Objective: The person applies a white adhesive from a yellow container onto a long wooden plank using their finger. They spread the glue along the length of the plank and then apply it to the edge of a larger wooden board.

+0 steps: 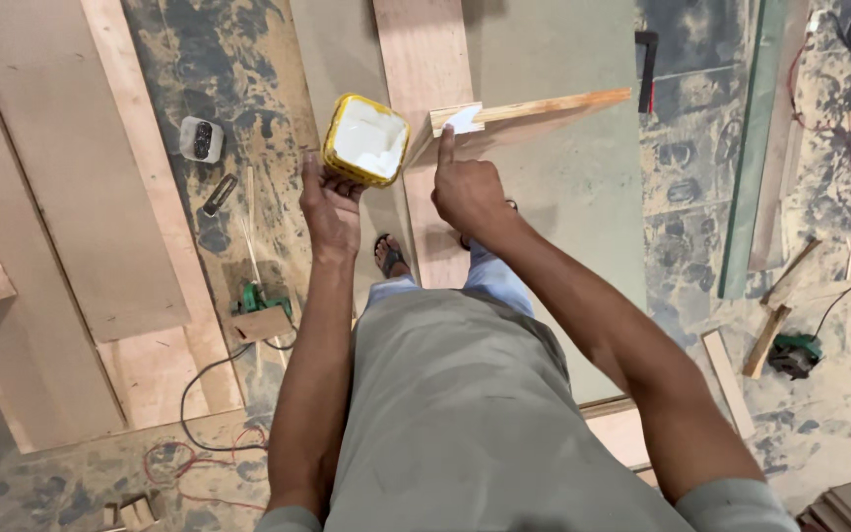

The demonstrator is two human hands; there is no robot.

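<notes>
Head view: the left hand [330,202] is gripping a yellow tub of white glue [366,139] from below, fingers clamped on its near edge. The right hand [465,189], index finger extended and the rest curled, is touching the white-smeared end of a wooden strip [534,108] just right of the tub.

I noted a square yellow plastic tub [366,140] with white paste inside. A pale wooden strip [529,108] carried a white smear at its end. The dusty concrete floor [219,69] showed mottled grey-tan patches. Green power tools [260,300] lay there.
</notes>
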